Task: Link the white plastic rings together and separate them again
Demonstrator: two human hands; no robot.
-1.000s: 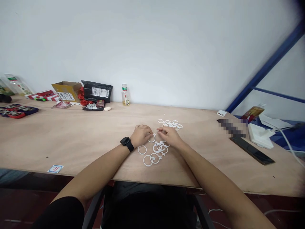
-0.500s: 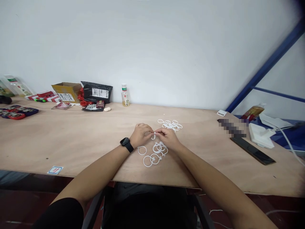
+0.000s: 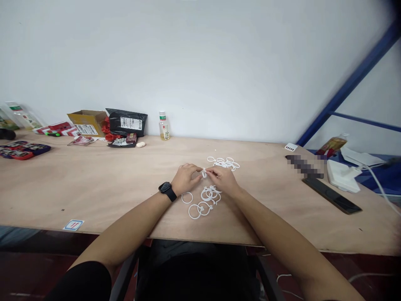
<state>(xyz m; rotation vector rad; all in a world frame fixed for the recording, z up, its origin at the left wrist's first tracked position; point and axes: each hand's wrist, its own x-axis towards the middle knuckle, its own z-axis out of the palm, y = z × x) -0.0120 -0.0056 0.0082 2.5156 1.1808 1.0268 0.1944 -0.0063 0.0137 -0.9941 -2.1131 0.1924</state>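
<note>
My left hand [image 3: 185, 177] and my right hand [image 3: 223, 179] meet over the middle of the wooden table [image 3: 94, 184]. Together they pinch one small white plastic ring [image 3: 204, 172], held just above the tabletop. A black watch [image 3: 167, 191] sits on my left wrist. Right below my hands lies a cluster of white rings [image 3: 203, 202], some of them linked. A second heap of white rings [image 3: 224, 163] lies just beyond my right hand.
At the back left stand a cardboard box [image 3: 86, 122], a black parcel bag [image 3: 127, 122], red packets and a small bottle [image 3: 163, 125]. A black flat bar [image 3: 332, 195], white boxes [image 3: 342, 176] and a blue frame [image 3: 351, 85] occupy the right side.
My hands lifted the single ring off the table and drew together, raising it slightly. The ring piles have not moved.
</note>
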